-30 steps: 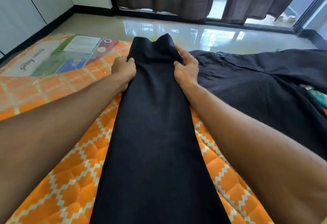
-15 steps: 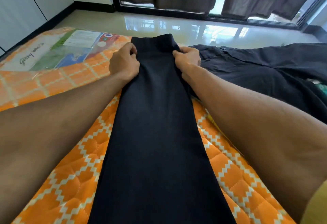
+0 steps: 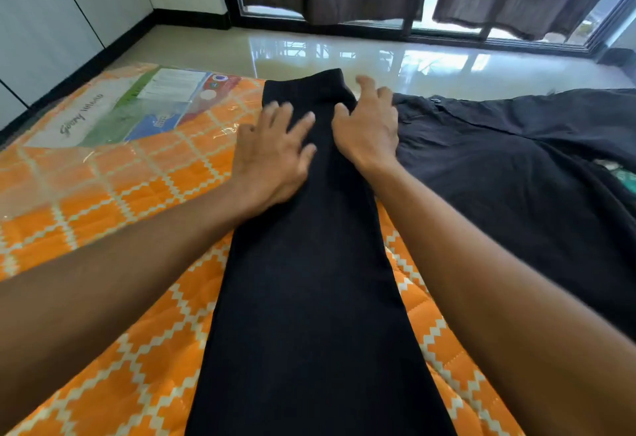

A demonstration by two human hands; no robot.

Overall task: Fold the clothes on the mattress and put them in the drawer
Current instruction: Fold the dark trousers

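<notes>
Smoothing step, early in the fold: long black trousers point(image 3: 309, 280) laid in a narrow strip down the orange mattress point(image 3: 113, 194), far end reaching the mattress edge near the glossy floor point(image 3: 344, 53). Left hand point(image 3: 272, 156) flat on the left side of the cloth near that far end, fingers spread and straight, gripping nothing. Right hand point(image 3: 368, 125) on the right side, fingers loosely splayed and slightly blurred, pressing or brushing rather than pinching; thumb touching the cloth. Just beside on the right, a second dark garment point(image 3: 516, 174) spread out unfolded, touching the trousers' far end. A printed label point(image 3: 144, 105) under clear plastic at the mattress's far left corner.

Probably next: a pinch on both far corners and a fold back toward the body, edges kept lined up. No drawer in view, so stowing well ahead.
</notes>
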